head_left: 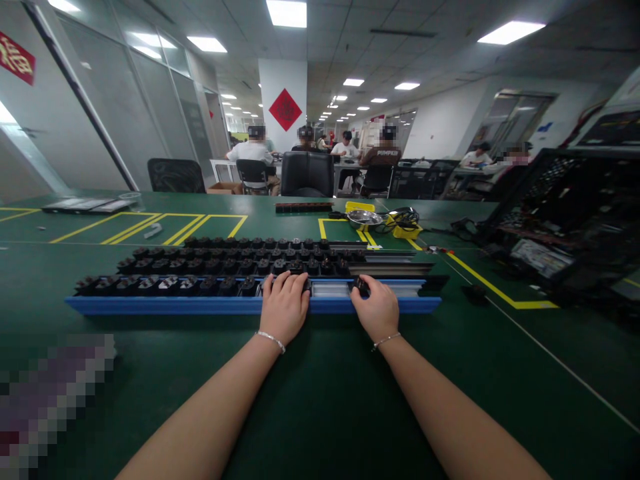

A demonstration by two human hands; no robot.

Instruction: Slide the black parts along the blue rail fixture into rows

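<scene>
A long blue rail (190,306) with a pale inner channel lies across the green table in front of me. Black round-topped modules (167,285) sit side by side in its left part. My left hand (283,307) lies over the rail at the right end of that row, fingers stretched over it and touching it; some of what lies under them is hidden. Farther right, my right hand (377,310) pinches a single black module (359,287) at the channel between thumb and fingers. Bare channel shows between the two hands.
Behind the blue rail lie more rails (395,269) with rows of black modules. A metal bowl (364,219) and coiled black cables (404,217) are farther back. An open black equipment case (555,233) stands on the right. Several people sit at tables beyond.
</scene>
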